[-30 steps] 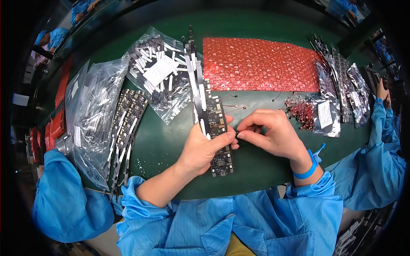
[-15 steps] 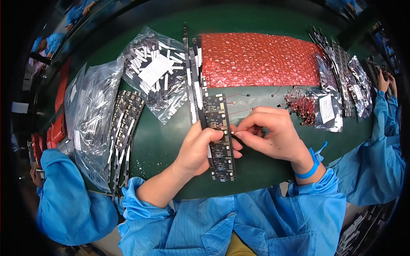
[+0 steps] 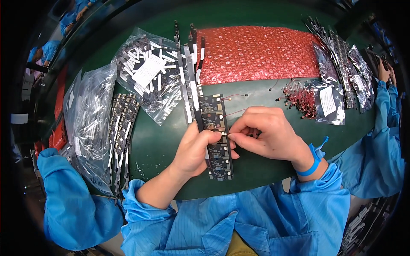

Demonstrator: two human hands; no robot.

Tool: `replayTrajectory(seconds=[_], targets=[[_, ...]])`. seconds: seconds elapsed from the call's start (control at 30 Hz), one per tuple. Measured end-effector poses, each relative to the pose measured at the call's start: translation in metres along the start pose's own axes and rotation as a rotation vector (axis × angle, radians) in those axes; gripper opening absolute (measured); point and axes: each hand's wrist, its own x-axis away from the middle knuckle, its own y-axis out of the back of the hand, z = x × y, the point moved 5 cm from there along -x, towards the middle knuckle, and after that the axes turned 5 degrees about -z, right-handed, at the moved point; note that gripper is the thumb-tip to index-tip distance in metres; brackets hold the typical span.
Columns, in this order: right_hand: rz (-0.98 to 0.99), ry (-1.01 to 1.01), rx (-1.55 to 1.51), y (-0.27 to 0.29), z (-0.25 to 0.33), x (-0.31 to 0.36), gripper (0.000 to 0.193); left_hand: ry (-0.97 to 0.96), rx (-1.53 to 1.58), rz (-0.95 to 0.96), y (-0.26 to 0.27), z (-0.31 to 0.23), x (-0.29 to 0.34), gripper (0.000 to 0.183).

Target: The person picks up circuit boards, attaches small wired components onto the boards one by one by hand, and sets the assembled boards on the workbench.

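My left hand (image 3: 190, 149) grips a long black circuit board panel (image 3: 220, 164) at its middle, thumb on top and fingertips showing past the right edge. Thin red wires with small dark ends (image 3: 237, 96) stick out from the panel's upper right side. At that same edge, beside the left thumb, my right hand (image 3: 269, 132) is closed in a pinch on the small end of a thin red wire lead, mostly hidden by the fingers. Whether that end is seated in the board's white socket (image 3: 224, 134) I cannot tell. A blue wrist strap (image 3: 314, 164) circles my right wrist.
Red bubble wrap (image 3: 256, 53) lies beyond my hands. Right of it are a pile of red wire leads (image 3: 299, 100) and a labelled bag (image 3: 329, 102). Leftward lie bagged strips (image 3: 149, 81), clear bags (image 3: 92, 123) and stacked boards (image 3: 124, 115). Co-workers' blue sleeves (image 3: 363, 149) flank me.
My right fingertips have moved left against the panel's edge, close to my left thumb. The view has shifted slightly; the left hand keeps its grip.
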Motion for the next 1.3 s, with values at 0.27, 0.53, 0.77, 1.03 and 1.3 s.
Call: replayTrajectory(seconds=[0.27, 0.53, 0.77, 1.03, 1.3], targets=[[0.006, -0.021, 0.01, 0.0, -0.001, 0.0, 0.006, -0.015, -0.045, -0.001, -0.001, -0.001, 0.0, 0.022], [0.017, -0.075, 0.006, -0.001, -0.004, 0.0, 0.005, -0.078, -0.109, -0.023, -0.001, -0.001, 0.0, 0.023], [0.146, -0.466, -0.348, -0.007, -0.018, 0.004, 0.005, -0.181, -0.222, 0.067, -0.002, -0.001, 0.001, 0.023], [0.285, -0.572, -0.597, -0.014, -0.024, 0.008, 0.003, -0.197, -0.28, 0.176, -0.004, -0.001, 0.003, 0.024], [0.286, -0.601, -0.77, -0.022, -0.03, 0.011, 0.004, -0.203, -0.258, 0.222, -0.006, 0.001, 0.0, 0.021]])
